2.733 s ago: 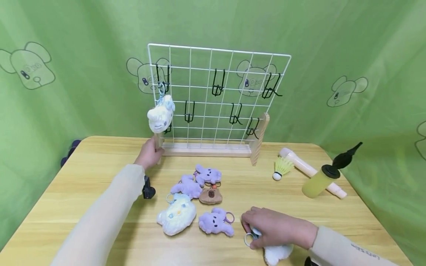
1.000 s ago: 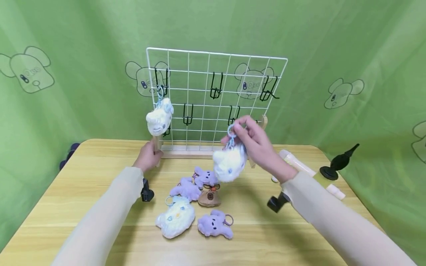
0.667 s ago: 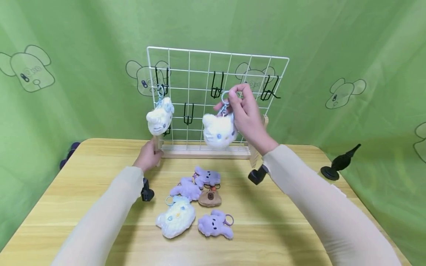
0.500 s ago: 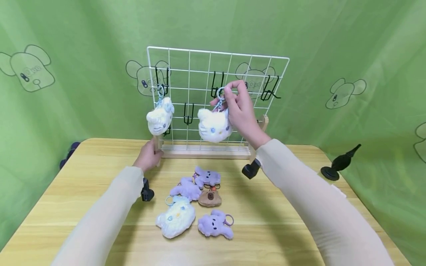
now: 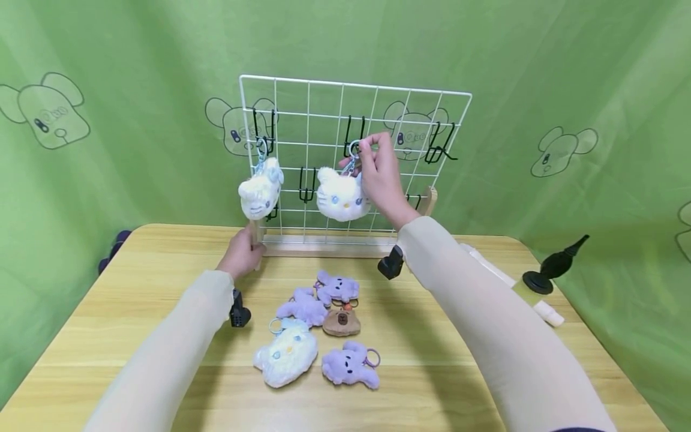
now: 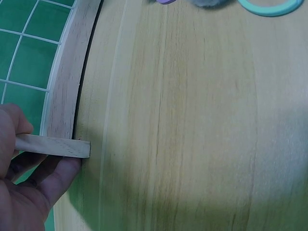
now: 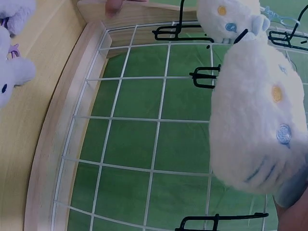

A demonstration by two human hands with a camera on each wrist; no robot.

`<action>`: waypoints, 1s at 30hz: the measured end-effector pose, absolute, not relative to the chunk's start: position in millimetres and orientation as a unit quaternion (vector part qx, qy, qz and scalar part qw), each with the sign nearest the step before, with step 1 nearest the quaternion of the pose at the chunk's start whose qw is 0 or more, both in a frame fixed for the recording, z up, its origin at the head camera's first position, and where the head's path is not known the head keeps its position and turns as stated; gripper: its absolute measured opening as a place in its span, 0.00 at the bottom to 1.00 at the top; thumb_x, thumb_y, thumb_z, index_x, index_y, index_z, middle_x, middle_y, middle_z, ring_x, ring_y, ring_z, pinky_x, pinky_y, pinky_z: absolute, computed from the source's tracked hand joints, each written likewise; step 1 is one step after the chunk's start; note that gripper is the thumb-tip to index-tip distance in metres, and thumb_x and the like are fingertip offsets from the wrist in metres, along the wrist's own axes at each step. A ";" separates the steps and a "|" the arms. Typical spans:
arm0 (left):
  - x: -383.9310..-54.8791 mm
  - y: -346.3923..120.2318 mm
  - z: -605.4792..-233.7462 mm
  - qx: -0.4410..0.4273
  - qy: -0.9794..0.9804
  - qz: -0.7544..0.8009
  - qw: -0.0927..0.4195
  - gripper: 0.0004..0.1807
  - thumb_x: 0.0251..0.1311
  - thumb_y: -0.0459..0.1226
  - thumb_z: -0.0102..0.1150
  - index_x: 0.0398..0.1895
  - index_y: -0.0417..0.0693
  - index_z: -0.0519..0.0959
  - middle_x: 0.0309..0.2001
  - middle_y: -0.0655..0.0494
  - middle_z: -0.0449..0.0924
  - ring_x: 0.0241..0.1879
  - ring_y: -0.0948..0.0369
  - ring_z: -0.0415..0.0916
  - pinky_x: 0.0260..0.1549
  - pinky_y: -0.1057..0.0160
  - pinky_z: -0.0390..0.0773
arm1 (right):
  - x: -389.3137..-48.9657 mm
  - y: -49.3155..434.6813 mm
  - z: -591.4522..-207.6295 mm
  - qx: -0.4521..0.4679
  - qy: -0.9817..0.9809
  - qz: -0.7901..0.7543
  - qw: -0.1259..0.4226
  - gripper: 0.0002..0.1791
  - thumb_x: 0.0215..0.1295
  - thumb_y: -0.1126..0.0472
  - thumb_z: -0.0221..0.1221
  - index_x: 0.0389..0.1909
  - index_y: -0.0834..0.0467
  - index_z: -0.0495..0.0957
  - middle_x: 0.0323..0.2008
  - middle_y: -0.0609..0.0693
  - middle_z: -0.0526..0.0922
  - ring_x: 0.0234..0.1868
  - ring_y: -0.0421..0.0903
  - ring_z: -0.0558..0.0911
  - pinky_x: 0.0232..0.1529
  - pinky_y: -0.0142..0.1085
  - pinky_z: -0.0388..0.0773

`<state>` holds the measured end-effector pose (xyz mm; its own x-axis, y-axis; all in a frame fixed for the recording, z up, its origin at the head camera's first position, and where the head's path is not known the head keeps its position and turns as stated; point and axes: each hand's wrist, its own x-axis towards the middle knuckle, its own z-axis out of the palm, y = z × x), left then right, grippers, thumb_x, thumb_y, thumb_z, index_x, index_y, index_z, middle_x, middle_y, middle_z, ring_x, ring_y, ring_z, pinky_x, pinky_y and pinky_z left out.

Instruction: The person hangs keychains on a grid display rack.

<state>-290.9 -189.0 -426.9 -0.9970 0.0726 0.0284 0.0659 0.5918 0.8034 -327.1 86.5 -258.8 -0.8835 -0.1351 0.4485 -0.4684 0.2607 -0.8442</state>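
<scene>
My right hand [image 5: 382,177] pinches the light-blue ring of a white plush cat-face keychain [image 5: 341,198] in front of the wire rack, close by the upper middle black hook [image 5: 348,127]. In the right wrist view that plush [image 7: 255,115] hangs before the grid; whether its ring touches the hook cannot be seen. My left hand [image 5: 240,253] grips the rack's left wooden side piece [image 6: 53,146], thumb and fingers on either face of it. A similar white plush keychain [image 5: 260,193] hangs from the upper left hook.
On the table lie a white cat plush [image 5: 287,354], a brown bear-like plush [image 5: 341,323] and purple plushes [image 5: 349,364]. More black hooks [image 5: 439,144] jut from the grid. At right stands a black-nozzled air blower [image 5: 556,264], near a pale tube [image 5: 549,313] partly behind my sleeve.
My right hand picked the white cat keychain off the front right of the table, raised it to the rack and drifted left toward the upper middle hook. The left hand stayed on the side piece.
</scene>
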 end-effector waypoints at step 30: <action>-291.5 -189.2 -427.8 0.042 0.892 0.449 0.001 0.32 0.71 0.27 0.49 0.77 0.28 0.56 0.70 0.23 0.67 0.69 0.30 0.70 0.72 0.36 0.74 | -317.9 107.8 -247.1 0.172 -0.819 0.525 0.156 0.10 0.84 0.60 0.46 0.55 0.62 0.67 0.48 0.66 0.86 0.50 0.55 0.88 0.59 0.38 0.88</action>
<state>-291.5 -189.2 -427.8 -0.9965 0.0749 0.0365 0.0739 0.5925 0.8022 -317.9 107.8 -247.1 -0.8926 -0.1177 0.4351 -0.4445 0.3903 -0.8063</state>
